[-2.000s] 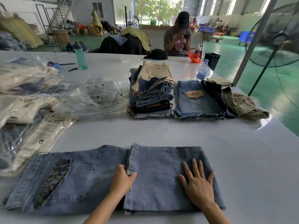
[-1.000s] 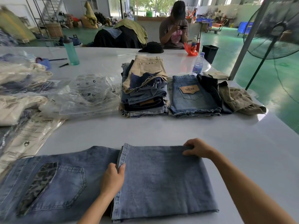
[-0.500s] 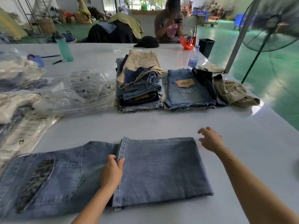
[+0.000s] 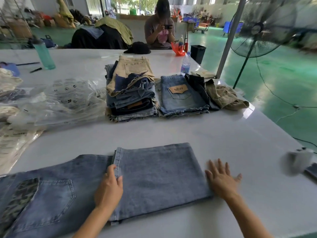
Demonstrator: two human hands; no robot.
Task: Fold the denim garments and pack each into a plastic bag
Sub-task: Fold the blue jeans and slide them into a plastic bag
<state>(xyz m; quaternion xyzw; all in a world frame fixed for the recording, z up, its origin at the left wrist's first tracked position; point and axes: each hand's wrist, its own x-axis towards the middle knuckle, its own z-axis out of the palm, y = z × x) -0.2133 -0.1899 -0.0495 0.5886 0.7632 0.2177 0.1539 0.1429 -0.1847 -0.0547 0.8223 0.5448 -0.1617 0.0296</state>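
Head view. The jeans (image 4: 96,189) lie flat on the near part of the white counter (image 4: 223,134), with the leg section folded back over the seat so that its hem (image 4: 117,160) runs across the middle. The left hand (image 4: 109,188) rests on that hem, fingers curled over its edge (a light grip, thumb hidden beneath the palm). The right hand (image 4: 221,179) lies flat with fingers spread, holding nothing, at the fold's right edge.

Risks: if the left hand lifts early, the doubled layer may spring open; an uneven next fold would likely give a bundle too wide for a plastic bag (image 4: 68,102), which lie well apart at far left.

Limits: the waistband is cut off at lower left; a blurred object at right cannot be identified.
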